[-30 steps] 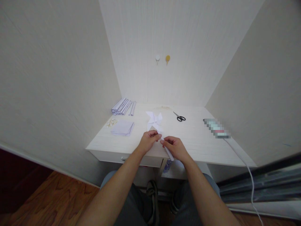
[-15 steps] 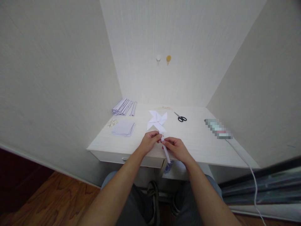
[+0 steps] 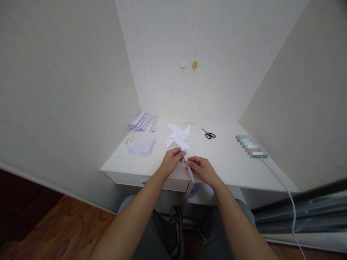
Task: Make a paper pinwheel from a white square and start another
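A white paper pinwheel point(image 3: 178, 137) with folded blades is held over the desk by its rolled paper stick point(image 3: 191, 174). My left hand point(image 3: 173, 160) pinches the stick just below the blades. A little lower, my right hand point(image 3: 200, 167) grips the same stick between thumb and fingers. The stick's lower end reaches toward the desk's front edge. Both hands sit close together, and the fingertips partly hide the stick.
On the desk point(image 3: 222, 155) at left lie rolled paper sticks point(image 3: 142, 121), a stack of paper squares point(image 3: 142, 146) and small pins point(image 3: 129, 140). Black-handled scissors point(image 3: 208, 133) lie right of the pinwheel. A blurred object point(image 3: 251, 147) with a white cable point(image 3: 292, 207) rests at far right.
The pinwheel has shifted slightly left and away from me, and its stick's lower end has drawn up. Both hands keep their grip on the stick.
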### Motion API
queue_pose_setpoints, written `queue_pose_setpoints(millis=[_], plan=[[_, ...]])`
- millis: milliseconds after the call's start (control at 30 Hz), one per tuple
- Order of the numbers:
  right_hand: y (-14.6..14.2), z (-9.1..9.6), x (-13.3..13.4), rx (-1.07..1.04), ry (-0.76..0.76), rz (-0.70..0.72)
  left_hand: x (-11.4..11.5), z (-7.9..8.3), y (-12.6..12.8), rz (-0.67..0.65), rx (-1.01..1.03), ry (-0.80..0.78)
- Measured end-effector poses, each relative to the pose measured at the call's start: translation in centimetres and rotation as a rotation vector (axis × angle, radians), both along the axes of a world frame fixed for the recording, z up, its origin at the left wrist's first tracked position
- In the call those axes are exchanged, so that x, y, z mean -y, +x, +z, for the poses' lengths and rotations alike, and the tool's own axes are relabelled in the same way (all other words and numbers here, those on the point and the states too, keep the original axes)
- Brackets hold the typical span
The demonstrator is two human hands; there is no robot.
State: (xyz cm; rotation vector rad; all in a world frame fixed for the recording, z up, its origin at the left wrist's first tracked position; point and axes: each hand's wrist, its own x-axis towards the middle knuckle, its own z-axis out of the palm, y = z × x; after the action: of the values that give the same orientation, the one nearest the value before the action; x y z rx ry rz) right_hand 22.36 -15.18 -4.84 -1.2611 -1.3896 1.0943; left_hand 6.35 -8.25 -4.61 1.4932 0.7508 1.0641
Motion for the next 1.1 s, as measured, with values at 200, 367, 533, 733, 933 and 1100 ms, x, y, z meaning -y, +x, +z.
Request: queue_pose_setpoints(millis=[200, 367, 533, 733, 933, 1100], plan=[[0.1, -0.6, 0.0, -0.014, -0.012, -0.021, -0.2, -0.2, 0.0, 0.099, 0.013, -0.024], [-0.1, -0.4, 0.2, 0.05, -0.007, -0.014, -0.4, -0.4, 0.0, 0.194, 0.012, -0.034], [-0.1, -0.1, 0.5, 0.118, 0.01, -0.011, -0.4, -0.4, 0.0, 0.219, 0.012, -0.038], [-0.2, 0.2, 0.5, 0.13, 0.006, -0.014, -0.4, -0.3, 0.1, 0.208, -0.003, -0.031], [-0.3, 0.2, 0.5, 0.12, -0.008, -0.022, -0.2, 0.0, 0.2, 0.184, -0.056, -0.019], [-0.4, 0.5, 0.7, 0.139, 0.0, -0.041, -0.2, 0.0, 0.2, 0.187, -0.069, -0.006]])
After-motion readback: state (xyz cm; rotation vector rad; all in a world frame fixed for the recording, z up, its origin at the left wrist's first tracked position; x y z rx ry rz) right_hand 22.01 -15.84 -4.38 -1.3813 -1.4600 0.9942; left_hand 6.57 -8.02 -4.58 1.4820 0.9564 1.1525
